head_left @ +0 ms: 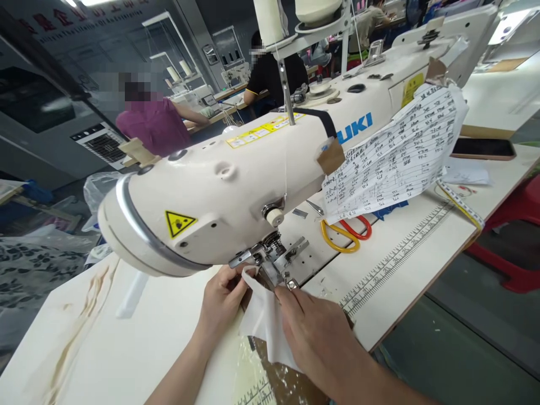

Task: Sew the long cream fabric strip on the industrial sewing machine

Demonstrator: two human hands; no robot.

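Note:
A piece of white fabric (266, 320) hangs toward me from the needle area of a white sewing machine (211, 180). My left hand (223, 301) pinches the fabric's left edge beside the presser foot (272, 273). Across from it, my right hand (316, 326) is closed on the right side of the cloth, its fingertips close to the metal parts of the foot. The fabric's far end goes under the machine head, where I cannot see it clearly. A thread runs down the front of the machine to the needle area.
Scissors with yellow and red handles (340, 236) lie right of the needle. A handwritten sheet (392, 152) hangs on the machine arm. A printed ruler scale (396, 256), a tape measure (462, 205) and a phone (484, 148) are on the right. Other people sit at machines behind.

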